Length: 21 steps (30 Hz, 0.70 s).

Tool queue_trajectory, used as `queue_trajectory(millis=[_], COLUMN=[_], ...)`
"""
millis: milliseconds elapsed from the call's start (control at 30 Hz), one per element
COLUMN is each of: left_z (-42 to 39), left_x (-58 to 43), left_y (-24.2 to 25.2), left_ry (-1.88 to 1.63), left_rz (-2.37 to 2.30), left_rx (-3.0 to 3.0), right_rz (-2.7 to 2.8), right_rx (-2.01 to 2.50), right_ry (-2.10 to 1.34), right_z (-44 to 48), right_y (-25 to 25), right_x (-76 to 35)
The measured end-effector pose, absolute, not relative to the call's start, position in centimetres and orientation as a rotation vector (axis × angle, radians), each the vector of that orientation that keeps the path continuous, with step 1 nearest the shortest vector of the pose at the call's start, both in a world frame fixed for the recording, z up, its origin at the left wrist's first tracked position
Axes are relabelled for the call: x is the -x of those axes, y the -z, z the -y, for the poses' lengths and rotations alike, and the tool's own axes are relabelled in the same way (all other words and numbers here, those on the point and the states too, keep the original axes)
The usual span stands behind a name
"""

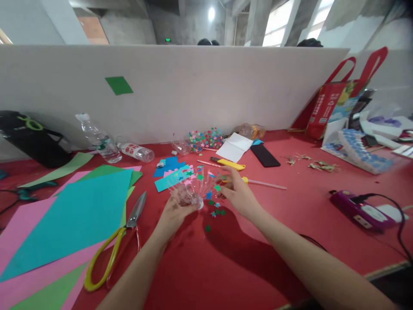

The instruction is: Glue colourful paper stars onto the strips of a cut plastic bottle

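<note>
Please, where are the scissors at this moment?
In the head view, the scissors lie left of centre on the red table, between the coloured paper and the left hand, blades pointing away from the person.

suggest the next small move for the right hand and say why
Probably have the right hand pick up the green star nearest the person: it seems to lie loose on the table, close to the clear plastic piece in the left hand, which appears to carry other stars.
</note>
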<state>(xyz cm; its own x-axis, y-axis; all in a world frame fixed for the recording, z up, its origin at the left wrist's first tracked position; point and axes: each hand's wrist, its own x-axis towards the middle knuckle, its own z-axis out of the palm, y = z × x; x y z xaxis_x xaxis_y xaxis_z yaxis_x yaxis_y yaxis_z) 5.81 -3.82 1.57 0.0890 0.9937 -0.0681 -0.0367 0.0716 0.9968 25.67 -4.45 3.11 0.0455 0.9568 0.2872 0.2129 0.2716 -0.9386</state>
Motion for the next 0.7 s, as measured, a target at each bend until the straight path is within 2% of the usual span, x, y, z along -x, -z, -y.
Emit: queue_trajectory(millis=[133, 233, 700], left_z=[4.1, 4.2, 4.2], left_x=[-6.1, -6.1, -6.4], left_y=[-1.9, -2.1, -2.0], left_ry=[-1.061, -1.038, -1.01], left_rz=[-1.125, -1.103, -1.12], left_rx=[-1.134, -1.14, -1.236], right_rz=[1.696, 1.859, 1.963], right_rx=[0.952, 0.834, 0.896], right_ry=[-0.059, 0.22, 0.385], right_z=[6.2, 7.1, 7.0], right_y=[-4.9, -5.9, -5.5], right_x=[-26.0, -25.9, -25.7])
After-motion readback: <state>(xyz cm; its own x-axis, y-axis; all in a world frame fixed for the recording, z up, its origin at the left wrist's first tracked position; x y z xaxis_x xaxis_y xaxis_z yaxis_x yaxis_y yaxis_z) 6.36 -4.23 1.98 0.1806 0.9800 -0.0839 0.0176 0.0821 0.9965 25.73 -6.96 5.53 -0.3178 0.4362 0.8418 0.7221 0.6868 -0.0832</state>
